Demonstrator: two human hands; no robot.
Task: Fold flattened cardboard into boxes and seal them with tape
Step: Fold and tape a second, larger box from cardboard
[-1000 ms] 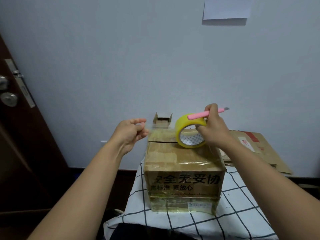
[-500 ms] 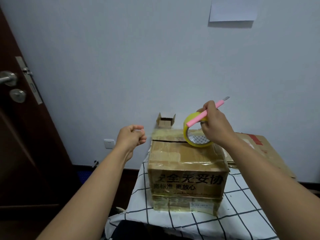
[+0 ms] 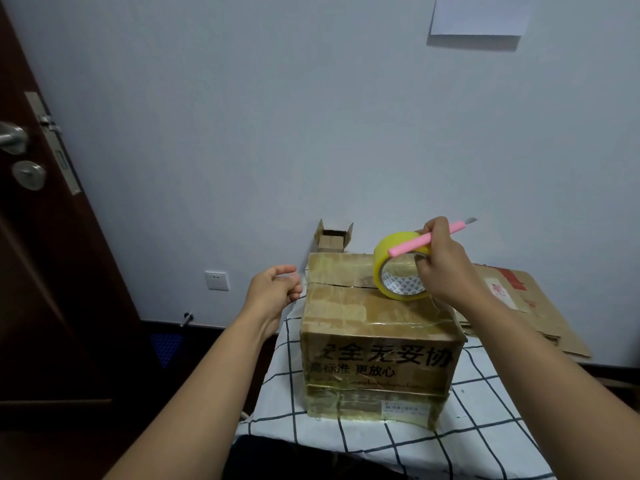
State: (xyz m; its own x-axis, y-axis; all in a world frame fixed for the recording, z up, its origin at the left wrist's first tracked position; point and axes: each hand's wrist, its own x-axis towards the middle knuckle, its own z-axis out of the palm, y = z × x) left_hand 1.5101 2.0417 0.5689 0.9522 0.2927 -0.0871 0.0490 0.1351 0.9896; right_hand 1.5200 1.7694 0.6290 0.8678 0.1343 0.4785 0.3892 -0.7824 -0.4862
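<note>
**Taping the top seam: keep that strip tight before you press it down**

Going left to right. The door and wall socket sit off to the side, nothing to do with this.

The left hand is out past the box's left edge, fingers curled in and pinching what looks like the free end of the tape. The strip itself is nearly invisible, so I can't swear to exactly where it runs. My read is that it's stretched across the top toward the roll.

The box sits on the checked surface, flaps folded shut, with a visible gap along the top seam. There's a small open box behind it by the wall.

The tape roll stands on edge on the box top, right side. The right hand has fingers hooked through the roll's core and is also gripping a pink knife, blade pointing up and away.

Tips, as I see it:
- Line the strip over the seam gap, not beside it.
- Keep tension from both ends, then lower it flat, or it'll wrinkle.
- Mind that blade while juggling roll and knife in one hand.

Flat cardboard waits on the far right.
</note>
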